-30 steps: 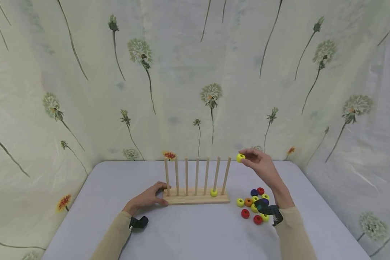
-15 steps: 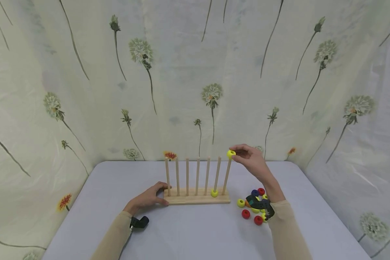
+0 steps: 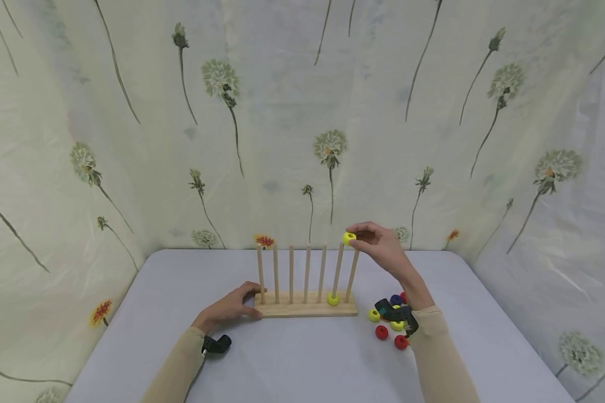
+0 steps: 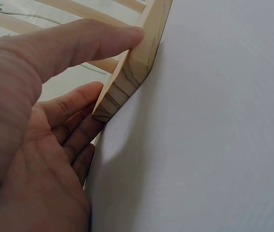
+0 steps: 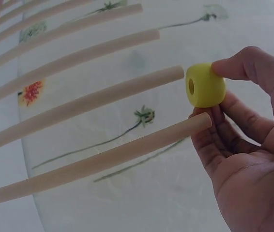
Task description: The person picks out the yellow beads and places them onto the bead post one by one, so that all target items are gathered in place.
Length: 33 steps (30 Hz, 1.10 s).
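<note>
Thumb and fingers of the left hand (image 3: 232, 307) bracket the left end of a rack (image 3: 307, 310), curled loosely: the thumb lies on its near side, the others reach behind, and the left wrist view shows wood grain on the end face between them. The rack is plain pale wood, a flat base with seven round pegs (image 3: 291, 274) standing in a row. At the foot of the sixth peg from the left sits a low bead (image 3: 333, 300), yellow. Above that same peg is the held bead (image 3: 349, 239), also bright yellow, a short, smooth barrel with rounded edges. In the right wrist view its hole faces the peg's tip across a thin gap. The right hand (image 3: 383, 249) pinches it between thumb and fingertips; the seventh peg's tip crosses in front of those fingers, and whether they touch cannot be told. To the right lie loose beads (image 3: 381, 332) in red, yellow and blue, partly hidden by the wrist camera (image 3: 390, 310).

The tabletop (image 3: 292, 358) stretches wide on the left and before the rack; a narrower gap parts the rack's right end from the beads. Beyond them, room runs to the slanting right edge. Printed cloth (image 3: 262, 123) rises behind the back edge.
</note>
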### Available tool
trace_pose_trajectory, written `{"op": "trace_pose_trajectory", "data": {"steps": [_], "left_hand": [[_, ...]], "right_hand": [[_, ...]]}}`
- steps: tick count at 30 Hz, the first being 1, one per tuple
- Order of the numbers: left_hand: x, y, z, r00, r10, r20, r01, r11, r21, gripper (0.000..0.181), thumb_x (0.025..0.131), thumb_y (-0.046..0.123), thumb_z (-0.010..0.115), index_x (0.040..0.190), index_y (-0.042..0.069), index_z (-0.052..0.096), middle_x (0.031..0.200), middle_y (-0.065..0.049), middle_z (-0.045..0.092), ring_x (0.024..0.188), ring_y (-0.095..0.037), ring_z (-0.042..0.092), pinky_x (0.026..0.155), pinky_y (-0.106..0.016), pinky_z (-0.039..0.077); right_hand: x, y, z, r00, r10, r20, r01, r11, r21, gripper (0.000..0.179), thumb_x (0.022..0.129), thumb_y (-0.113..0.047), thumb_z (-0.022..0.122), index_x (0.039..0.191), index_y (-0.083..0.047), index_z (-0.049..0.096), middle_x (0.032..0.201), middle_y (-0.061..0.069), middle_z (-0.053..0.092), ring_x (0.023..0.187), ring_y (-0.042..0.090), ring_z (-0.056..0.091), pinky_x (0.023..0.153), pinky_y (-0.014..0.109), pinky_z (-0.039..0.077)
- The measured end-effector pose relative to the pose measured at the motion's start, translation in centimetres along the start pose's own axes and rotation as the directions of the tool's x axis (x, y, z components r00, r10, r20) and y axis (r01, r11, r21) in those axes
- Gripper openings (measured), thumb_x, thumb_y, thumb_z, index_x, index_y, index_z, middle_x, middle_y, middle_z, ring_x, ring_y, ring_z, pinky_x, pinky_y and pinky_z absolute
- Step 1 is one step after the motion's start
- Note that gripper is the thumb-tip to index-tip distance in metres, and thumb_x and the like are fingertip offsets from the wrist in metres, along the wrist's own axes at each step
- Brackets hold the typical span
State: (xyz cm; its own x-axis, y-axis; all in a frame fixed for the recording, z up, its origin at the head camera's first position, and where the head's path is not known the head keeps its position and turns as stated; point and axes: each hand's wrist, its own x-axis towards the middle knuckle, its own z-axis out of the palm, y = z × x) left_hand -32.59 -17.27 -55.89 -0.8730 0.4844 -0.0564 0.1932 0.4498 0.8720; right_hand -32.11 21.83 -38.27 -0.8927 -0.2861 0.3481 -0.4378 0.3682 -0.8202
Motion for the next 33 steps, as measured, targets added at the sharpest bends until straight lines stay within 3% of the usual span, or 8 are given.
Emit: {"op": "trace_pose_trajectory", "data": {"steps": [33], "left_hand": [[0.1,0.04,-0.07,1.0,-0.006,0.001,0.006,1.0,0.005,0.064,0.075,0.026,0.082,0.13,0.014,0.052,0.142,-0.007,0.044,0.14,-0.03,0.031,0.114,-0.053,0.022]], "right_hand": [[0.47,0.47,0.71,0.998,0.007,0.068,-0.011,0.999,0.048,0.035,0.086,-0.023,0.073,0.117,-0.01,0.063,0.116,0.012,0.063,0.098,0.011,0.063,0.083,0.02,0.052]]}}
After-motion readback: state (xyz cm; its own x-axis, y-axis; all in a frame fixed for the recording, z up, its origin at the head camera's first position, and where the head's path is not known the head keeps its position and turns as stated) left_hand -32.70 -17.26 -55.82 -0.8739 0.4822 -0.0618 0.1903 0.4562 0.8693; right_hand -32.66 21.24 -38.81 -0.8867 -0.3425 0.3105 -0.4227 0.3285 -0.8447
